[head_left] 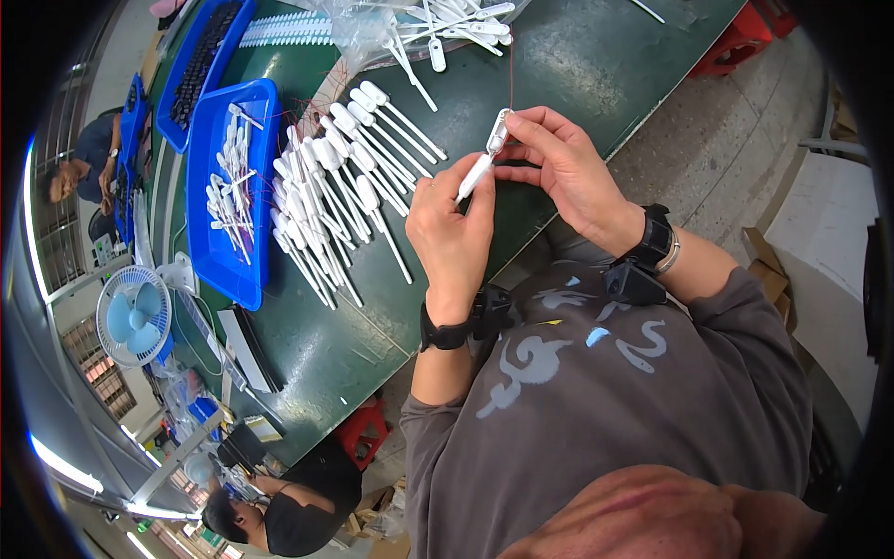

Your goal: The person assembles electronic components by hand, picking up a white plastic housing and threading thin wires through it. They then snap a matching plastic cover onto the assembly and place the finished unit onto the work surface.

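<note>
The left hand (452, 233) was closed in a loose fist around the lower end of a white pipette (482, 160), thumb and forefinger pinching its stem, so that the piece stood tilted up and to the right above the edge of the green table (596, 65). The right hand (559, 168) met it from the other side: its thumb and first fingers pinched the upper end of the pipette, the remaining fingers curled loosely behind. A thin red thread (510, 74) ran straight up from that upper end toward the far side of the table. Both wrists wore black bands (652, 244). Just left of the hands, on the table, lay a fanned heap of more white pipettes (340, 177), bulbs toward the far side, stems toward the near edge. Beside the heap sat a blue tray (200, 261) holding smaller white parts, and beyond it a second blue tray (177, 102) filled with dark pieces. At the far edge another pile of white pipettes (447, 23) lay on clear plastic. A small blue fan (135, 317) stood past the left end of the table. Another person (279, 517) sat low at the near left, and a third (88, 168) at the far left beside the trays.
</note>
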Demonstrator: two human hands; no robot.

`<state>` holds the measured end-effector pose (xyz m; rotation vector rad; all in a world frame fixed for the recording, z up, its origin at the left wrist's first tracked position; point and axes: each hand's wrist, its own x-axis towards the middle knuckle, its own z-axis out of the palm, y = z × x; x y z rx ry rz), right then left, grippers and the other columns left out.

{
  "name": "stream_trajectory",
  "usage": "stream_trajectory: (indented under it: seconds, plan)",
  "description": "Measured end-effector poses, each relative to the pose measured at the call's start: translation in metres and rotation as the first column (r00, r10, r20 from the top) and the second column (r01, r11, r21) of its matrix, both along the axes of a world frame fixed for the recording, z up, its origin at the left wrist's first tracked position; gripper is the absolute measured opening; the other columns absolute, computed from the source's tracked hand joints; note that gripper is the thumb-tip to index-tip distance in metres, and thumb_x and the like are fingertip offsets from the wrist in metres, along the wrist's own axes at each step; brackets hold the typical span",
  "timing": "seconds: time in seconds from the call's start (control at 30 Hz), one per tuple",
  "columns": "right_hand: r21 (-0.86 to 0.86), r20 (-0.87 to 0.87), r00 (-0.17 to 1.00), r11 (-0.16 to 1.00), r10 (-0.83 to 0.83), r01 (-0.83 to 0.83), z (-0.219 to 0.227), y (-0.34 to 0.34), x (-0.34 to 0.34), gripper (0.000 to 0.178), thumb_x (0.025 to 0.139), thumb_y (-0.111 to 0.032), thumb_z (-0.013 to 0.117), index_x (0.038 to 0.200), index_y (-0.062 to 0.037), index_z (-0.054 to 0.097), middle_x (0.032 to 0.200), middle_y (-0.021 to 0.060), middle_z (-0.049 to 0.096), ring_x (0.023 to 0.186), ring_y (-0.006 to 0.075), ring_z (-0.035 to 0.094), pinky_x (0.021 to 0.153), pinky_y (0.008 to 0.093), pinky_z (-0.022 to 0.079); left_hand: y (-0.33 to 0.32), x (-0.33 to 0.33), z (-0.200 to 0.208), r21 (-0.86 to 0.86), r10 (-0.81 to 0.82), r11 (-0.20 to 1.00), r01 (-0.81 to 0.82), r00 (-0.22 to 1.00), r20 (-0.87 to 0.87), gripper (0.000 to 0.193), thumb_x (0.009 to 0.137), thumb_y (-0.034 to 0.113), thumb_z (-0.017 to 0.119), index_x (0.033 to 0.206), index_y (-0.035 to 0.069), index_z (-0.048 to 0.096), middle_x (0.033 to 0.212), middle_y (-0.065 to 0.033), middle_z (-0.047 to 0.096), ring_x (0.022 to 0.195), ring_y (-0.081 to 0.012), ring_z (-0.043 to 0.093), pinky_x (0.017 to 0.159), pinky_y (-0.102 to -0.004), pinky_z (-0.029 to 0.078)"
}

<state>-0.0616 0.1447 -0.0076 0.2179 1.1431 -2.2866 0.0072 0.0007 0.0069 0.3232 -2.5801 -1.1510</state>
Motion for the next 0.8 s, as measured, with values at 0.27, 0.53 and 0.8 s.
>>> stream_trajectory:
  seconds: [0.27, 0.53, 0.8]
  plan:
    - [0.068, -0.078, 0.995, 0.996, 0.054, -0.049, 0.001, 0.002, 0.0, 0.019, 0.103, -0.027, 0.061, 0.108, -0.0086, 0.062, 0.1, 0.0006, 0.067, 0.093, 0.0103, 0.065, 0.085, 0.0304, 0.056, -0.009, -0.007, -0.001, 0.292, -0.015, 0.956, -0.035, 0.986, 0.167, 0.02, 0.088, 0.02, 0.075, 0.1, 0.004, 0.077, 0.078, -0.0103, 0.069, 0.06, -0.0159, 0.057, 0.056, -0.0302, 0.044]
    - [0.128, -0.179, 0.982, 0.991, 0.061, -0.038, 0.003, 0.005, 0.002, 0.018, 0.103, -0.025, 0.06, 0.106, -0.007, 0.062, 0.096, 0.0012, 0.066, 0.089, 0.0093, 0.064, 0.082, 0.0281, 0.055, -0.008, -0.009, 0.006, 0.267, -0.119, 0.962, 0.065, 0.974, 0.193, 0.02, 0.089, 0.021, 0.073, 0.096, 0.002, 0.076, 0.066, -0.0072, 0.064, 0.056, -0.0128, 0.055, 0.053, -0.0291, 0.042]
    - [0.22, -0.149, 0.893, 0.895, 0.425, -0.389, 0.007, 0.035, -0.013, 0.019, 0.102, -0.023, 0.059, 0.098, -0.0045, 0.06, 0.094, 0.0036, 0.066, 0.083, 0.0099, 0.064, 0.076, 0.027, 0.055, -0.045, -0.013, 0.018, 0.585, -0.457, 0.79, 0.182, 0.812, 0.364, 0.021, 0.09, 0.02, 0.068, 0.087, 0.001, 0.075, 0.063, 0.0004, 0.06, 0.059, -0.0047, 0.052, 0.052, -0.0243, 0.038]
